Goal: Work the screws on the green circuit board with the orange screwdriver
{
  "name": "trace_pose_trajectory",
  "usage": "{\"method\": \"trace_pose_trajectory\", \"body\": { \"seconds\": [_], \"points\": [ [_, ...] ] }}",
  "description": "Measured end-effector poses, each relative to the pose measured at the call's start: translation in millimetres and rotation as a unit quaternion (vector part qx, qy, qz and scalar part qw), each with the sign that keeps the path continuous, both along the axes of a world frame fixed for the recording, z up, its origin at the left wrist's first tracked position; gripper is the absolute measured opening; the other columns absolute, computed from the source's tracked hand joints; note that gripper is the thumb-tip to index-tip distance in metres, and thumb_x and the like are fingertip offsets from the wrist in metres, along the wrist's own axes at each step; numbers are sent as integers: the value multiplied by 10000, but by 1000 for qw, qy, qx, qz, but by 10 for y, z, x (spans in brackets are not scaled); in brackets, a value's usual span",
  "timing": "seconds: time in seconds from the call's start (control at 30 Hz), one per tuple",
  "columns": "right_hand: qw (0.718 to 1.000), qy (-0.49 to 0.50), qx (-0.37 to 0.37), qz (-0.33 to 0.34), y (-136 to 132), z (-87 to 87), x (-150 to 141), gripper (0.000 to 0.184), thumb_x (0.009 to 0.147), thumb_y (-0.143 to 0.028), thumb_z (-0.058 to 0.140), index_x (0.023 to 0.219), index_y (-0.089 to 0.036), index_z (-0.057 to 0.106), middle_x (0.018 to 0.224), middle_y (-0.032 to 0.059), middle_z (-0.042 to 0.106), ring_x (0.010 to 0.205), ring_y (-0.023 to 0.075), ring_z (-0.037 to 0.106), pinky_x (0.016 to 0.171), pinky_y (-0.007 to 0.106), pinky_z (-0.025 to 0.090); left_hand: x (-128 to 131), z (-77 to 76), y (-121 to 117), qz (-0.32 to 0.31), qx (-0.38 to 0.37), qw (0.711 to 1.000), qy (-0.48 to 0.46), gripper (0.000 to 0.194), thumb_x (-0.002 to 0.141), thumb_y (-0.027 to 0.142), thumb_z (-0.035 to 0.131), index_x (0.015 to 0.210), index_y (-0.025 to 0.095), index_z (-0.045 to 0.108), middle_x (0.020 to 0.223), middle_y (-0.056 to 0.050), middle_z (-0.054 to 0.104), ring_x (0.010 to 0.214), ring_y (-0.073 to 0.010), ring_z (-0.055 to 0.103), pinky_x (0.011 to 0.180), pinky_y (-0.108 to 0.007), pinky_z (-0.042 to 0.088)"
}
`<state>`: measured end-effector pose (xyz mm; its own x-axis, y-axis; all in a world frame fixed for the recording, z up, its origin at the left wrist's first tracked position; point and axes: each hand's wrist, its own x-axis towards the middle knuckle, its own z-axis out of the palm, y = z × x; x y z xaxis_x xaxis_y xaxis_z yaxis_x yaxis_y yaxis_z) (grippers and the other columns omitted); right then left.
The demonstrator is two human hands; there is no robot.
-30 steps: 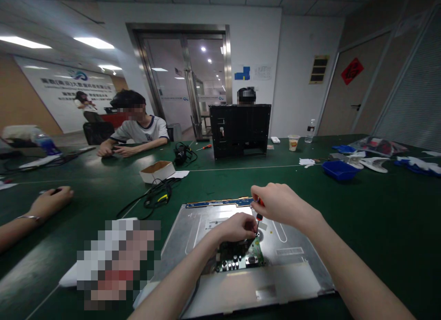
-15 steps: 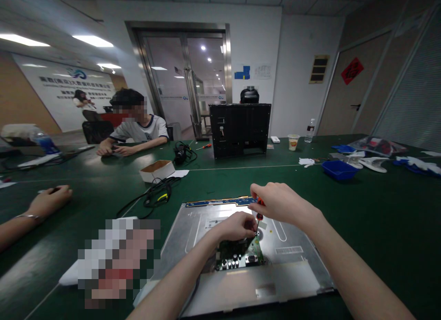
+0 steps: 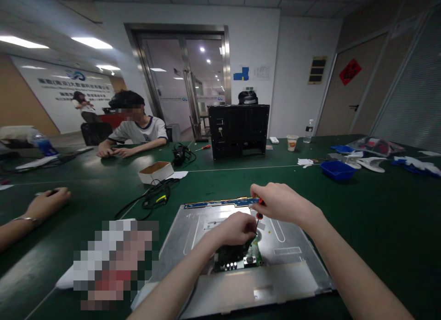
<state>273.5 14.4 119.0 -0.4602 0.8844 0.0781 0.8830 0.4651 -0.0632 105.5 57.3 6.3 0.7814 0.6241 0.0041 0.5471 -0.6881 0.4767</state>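
My right hand point(image 3: 284, 204) is closed around the red-and-black handle of a screwdriver point(image 3: 259, 215), which stands nearly upright with its tip down. Its thin shaft ends by the fingertips of my left hand point(image 3: 237, 228). Those fingers are pinched together close to the tip; what they hold is hidden. Below them is a green circuit board point(image 3: 255, 253), partly covered by my left hand and its shadow. The board lies on the silver metal back of a flat display panel point(image 3: 292, 265), which has a narrow blue circuit strip point(image 3: 213, 203) along its far edge.
Left of the panel lie black cables point(image 3: 151, 198) and an open white box point(image 3: 156, 173). Another person's hand point(image 3: 51, 202) rests at the left. Across the table stand a black monitor housing point(image 3: 239, 131), a cup point(image 3: 292, 143) and a bottle point(image 3: 308, 131). A blue tray point(image 3: 337, 170) sits at right.
The view has shifted slightly. Both hands keep nearly the same place over the board, and the screwdriver stays upright in my right hand.
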Motion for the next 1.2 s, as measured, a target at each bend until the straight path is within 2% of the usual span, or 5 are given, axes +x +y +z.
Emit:
{"method": "trace_pose_trajectory", "body": {
  "seconds": [0.17, 0.33, 0.53, 0.83, 1.2],
  "points": [
    [999, 26, -28, 33, 8, -28, 48, 296, 785, -221, 586, 1071, -222, 512, 845, 36, 658, 706, 182, 590, 530, 257, 307, 17, 9, -27, -13, 73, 997, 26, 75, 703, 112, 576, 684, 172, 616, 677, -21, 645, 604, -162, 545, 549, -237, 344],
    [999, 38, -15, 25, 21, -25, 30, 315, 817, -441, 597, 1038, -220, 549, 843, 54, 664, 710, 204, 597, 537, 265, 335, 19, 12, -32, -27, 115, 993, 23, 66, 704, 136, 586, 655, 180, 581, 664, -23, 628, 592, -159, 527, 540, -243, 335],
    [999, -15, 5, -37, 56, 6, 7, 369, 923, -528, 412, 948, -216, 609, 785, 72, 669, 702, 225, 617, 546, 277, 345, 33, 42, -55, -10, 111, 993, 44, 66, 735, 164, 592, 670, 177, 596, 654, -17, 632, 574, -152, 512, 525, -243, 309],
    [999, 36, -1, 31, 62, -45, 98, 223, 799, -266, 570, 1016, -231, 534, 826, 22, 653, 680, 169, 577, 529, 246, 311, 19, 32, -46, -7, 92, 995, 48, 42, 747, 201, 604, 715, 174, 609, 691, -8, 641, 602, -151, 530, 533, -236, 310],
    [1000, -6, 10, -13, 25, 11, 9, 197, 875, -401, 548, 958, -223, 559, 805, 39, 655, 673, 192, 583, 515, 262, 307, 15, 48, -42, -24, 98, 994, 45, 66, 684, 119, 563, 686, 170, 605, 698, -18, 655, 623, -163, 558, 567, -239, 358]
  ]
}}
